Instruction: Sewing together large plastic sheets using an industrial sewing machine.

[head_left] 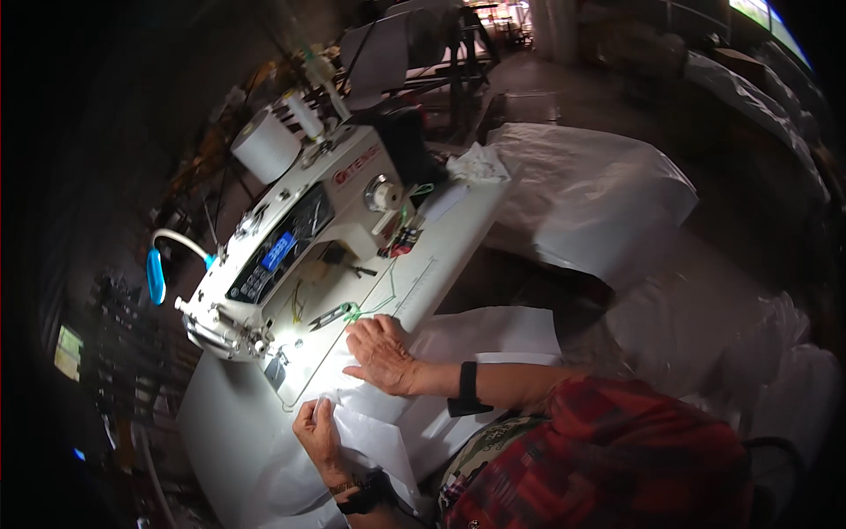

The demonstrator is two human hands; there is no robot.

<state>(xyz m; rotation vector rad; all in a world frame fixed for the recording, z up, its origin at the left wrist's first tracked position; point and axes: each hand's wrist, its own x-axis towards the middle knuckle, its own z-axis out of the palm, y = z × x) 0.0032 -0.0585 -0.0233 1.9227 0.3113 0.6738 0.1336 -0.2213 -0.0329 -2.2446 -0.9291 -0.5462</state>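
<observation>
Dim workshop clutter surrounds a white sewing table (229, 414) on which a white sewing machine (291, 247) stands under its own lamp. White fabric (379, 432) is positioned just before the needle: the right hand (381, 354) is laid flat with fingers spread, the left hand (319, 432) is closed on a fold nearer the body. Feeding toward the needle is judged next, calling for aligned edges

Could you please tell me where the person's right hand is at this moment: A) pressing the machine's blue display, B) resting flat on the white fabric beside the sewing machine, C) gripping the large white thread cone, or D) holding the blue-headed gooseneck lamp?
B: the right hand lies palm-down, fingers spread, on the white fabric by the white industrial sewing machine.
</observation>
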